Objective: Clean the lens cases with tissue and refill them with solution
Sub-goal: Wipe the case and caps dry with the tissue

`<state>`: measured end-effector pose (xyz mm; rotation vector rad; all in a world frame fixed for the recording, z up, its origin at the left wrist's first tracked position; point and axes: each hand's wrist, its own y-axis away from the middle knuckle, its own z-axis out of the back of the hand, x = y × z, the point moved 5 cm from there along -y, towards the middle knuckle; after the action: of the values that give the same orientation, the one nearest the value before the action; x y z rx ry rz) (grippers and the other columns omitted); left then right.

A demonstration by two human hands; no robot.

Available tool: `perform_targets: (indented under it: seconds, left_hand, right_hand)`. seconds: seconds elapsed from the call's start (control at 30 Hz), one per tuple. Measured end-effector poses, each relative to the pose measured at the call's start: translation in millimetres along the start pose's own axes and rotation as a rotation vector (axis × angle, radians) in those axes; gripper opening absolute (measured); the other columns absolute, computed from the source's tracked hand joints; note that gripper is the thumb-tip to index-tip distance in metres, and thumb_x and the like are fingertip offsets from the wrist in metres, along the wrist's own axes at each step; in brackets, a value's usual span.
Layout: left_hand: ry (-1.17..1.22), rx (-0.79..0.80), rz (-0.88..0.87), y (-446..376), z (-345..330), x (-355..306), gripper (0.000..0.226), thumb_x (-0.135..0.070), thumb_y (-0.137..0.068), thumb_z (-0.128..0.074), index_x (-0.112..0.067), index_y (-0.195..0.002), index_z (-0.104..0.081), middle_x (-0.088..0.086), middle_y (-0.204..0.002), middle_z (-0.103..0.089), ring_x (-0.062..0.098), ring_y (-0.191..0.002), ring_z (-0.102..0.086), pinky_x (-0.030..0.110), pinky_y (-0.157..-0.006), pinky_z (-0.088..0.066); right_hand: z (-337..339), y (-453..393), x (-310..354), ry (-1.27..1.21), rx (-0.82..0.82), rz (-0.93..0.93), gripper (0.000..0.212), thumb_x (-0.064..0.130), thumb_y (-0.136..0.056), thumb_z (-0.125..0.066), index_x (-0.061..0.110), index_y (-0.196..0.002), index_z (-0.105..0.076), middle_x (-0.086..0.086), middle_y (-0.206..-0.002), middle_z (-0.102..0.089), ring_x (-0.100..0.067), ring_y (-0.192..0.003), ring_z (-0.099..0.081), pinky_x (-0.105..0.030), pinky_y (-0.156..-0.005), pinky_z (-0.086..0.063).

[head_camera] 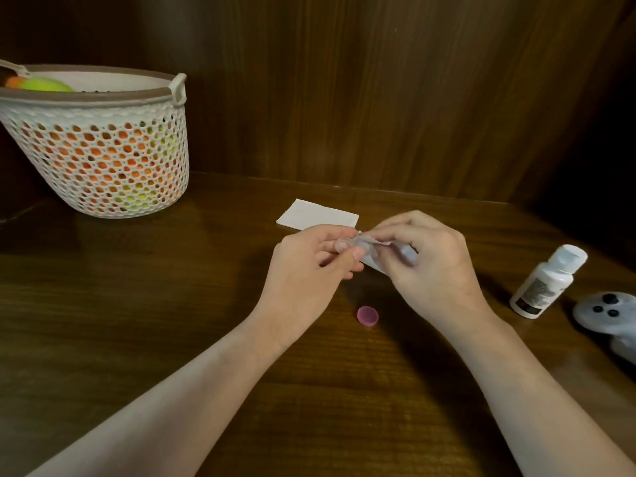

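My left hand (311,259) pinches a small clear lens case (344,244) between thumb and fingers, a little above the wooden table (172,304). My right hand (426,259) holds a piece of white tissue (373,258) against the case, fingers curled round it. A pink round cap (367,316) lies on the table just below both hands. A folded white tissue (318,215) lies flat behind the hands. A white solution bottle (547,282) with its cap on stands to the right.
A white perforated basket (103,173) holding orange and green items stands at the back left. A white controller (609,315) with black buttons lies at the right edge. A wooden panel wall (378,98) closes off the back.
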<state>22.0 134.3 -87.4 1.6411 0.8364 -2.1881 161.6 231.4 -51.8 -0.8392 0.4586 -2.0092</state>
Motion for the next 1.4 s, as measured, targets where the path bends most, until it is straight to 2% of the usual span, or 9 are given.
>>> perform_targets:
  seconds: [0.1, 0.2, 0.4, 0.5, 0.6, 0.7, 0.83, 1.13, 1.4]
  left_hand:
    - [0.059, -0.015, 0.015, -1.1, 2.2, 1.0, 0.033, -0.024, -0.098, -0.074, -0.017, -0.129, -0.072, -0.007, -0.102, -0.080, 0.005, -0.090, -0.080, 0.025, -0.079, -0.066]
    - [0.084, -0.014, 0.018, -2.1, 3.5, 0.9, 0.033, -0.024, -0.098, -0.075, -0.016, -0.129, -0.072, -0.005, -0.104, -0.080, 0.007, -0.092, -0.080, 0.027, -0.080, -0.066]
    - [0.058, -0.022, -0.007, -1.4, 3.1, 0.9, 0.033, -0.023, -0.096, -0.076, -0.019, -0.129, -0.074, -0.006, -0.113, -0.078, 0.003, -0.099, -0.077, 0.022, -0.079, -0.064]
    - [0.099, -0.007, 0.007, -2.6, 3.6, 1.1, 0.034, -0.022, -0.097, -0.076, -0.016, -0.131, -0.072, -0.004, -0.111, -0.079, 0.005, -0.094, -0.079, 0.024, -0.079, -0.065]
    - [0.071, 0.026, -0.001, -3.3, 2.9, 0.4, 0.036, -0.022, -0.097, -0.075, -0.016, -0.132, -0.071, -0.004, -0.110, -0.080, 0.006, -0.093, -0.080, 0.027, -0.080, -0.066]
    - [0.019, 0.053, -0.012, -3.5, 2.7, 1.7, 0.036, -0.020, -0.097, -0.075, -0.019, -0.133, -0.072, -0.010, -0.106, -0.079, 0.003, -0.092, -0.079, 0.026, -0.079, -0.066]
    - [-0.002, 0.114, -0.013, -1.6, -2.5, 3.8, 0.038, -0.020, -0.096, -0.077, -0.019, -0.133, -0.071, -0.010, -0.103, -0.080, 0.002, -0.091, -0.079, 0.024, -0.078, -0.066]
    - [0.121, 0.112, 0.033, -2.6, -1.8, 7.5, 0.035, -0.015, -0.096, -0.075, -0.015, -0.131, -0.072, -0.006, -0.101, -0.082, 0.008, -0.091, -0.080, 0.023, -0.076, -0.065]
    - [0.040, 0.100, 0.028, -4.7, 2.0, 8.6, 0.037, -0.020, -0.100, -0.072, -0.015, -0.136, -0.069, -0.011, -0.101, -0.079, 0.004, -0.088, -0.080, 0.018, -0.072, -0.063]
  right_hand:
    - [3.4, 0.7, 0.9, -0.043, -0.029, 0.005, 0.017, 0.014, -0.094, -0.081, 0.026, -0.106, -0.084, 0.015, -0.103, -0.074, 0.001, -0.099, -0.067, -0.007, -0.085, -0.051]
    - [4.3, 1.1, 0.6, -0.067, -0.023, -0.003, 0.014, 0.017, -0.092, -0.084, 0.030, -0.097, -0.082, 0.021, -0.097, -0.070, 0.007, -0.099, -0.065, 0.000, -0.083, -0.047]
    - [-3.2, 1.6, -2.1, -0.175, 0.111, -0.061, 0.016, 0.031, -0.100, -0.072, 0.036, -0.112, -0.083, 0.030, -0.122, -0.064, 0.014, -0.121, -0.053, 0.003, -0.081, -0.043]
    - [-1.6, 1.2, -2.0, -0.189, 0.130, -0.056, 0.019, 0.028, -0.101, -0.073, 0.035, -0.116, -0.081, 0.026, -0.124, -0.068, 0.010, -0.117, -0.059, -0.008, -0.088, -0.050]
    - [1.7, 1.0, -4.8, -0.238, 0.101, -0.134, 0.020, 0.025, -0.094, -0.081, 0.040, -0.107, -0.078, 0.025, -0.109, -0.073, 0.004, -0.104, -0.068, -0.023, -0.089, -0.059]
    - [5.0, 1.2, -8.9, -0.285, 0.079, -0.211, 0.023, 0.027, -0.091, -0.084, 0.046, -0.094, -0.071, 0.023, -0.097, -0.073, 0.004, -0.094, -0.070, -0.023, -0.079, -0.061]
    - [9.3, 3.4, -7.1, -0.267, 0.004, -0.209, 0.026, 0.026, -0.088, -0.088, 0.043, -0.098, -0.071, 0.021, -0.092, -0.074, 0.005, -0.091, -0.071, -0.018, -0.074, -0.062]
    - [10.4, 6.2, 1.1, -0.226, 0.009, -0.126, 0.017, 0.025, -0.089, -0.087, 0.033, -0.100, -0.079, 0.022, -0.097, -0.075, 0.004, -0.094, -0.071, -0.024, -0.080, -0.064]
    - [5.9, 2.8, -5.2, -0.323, 0.262, -0.202, 0.022, 0.024, -0.097, -0.079, 0.036, -0.116, -0.079, 0.023, -0.106, -0.078, 0.005, -0.106, -0.071, -0.033, -0.095, -0.062]
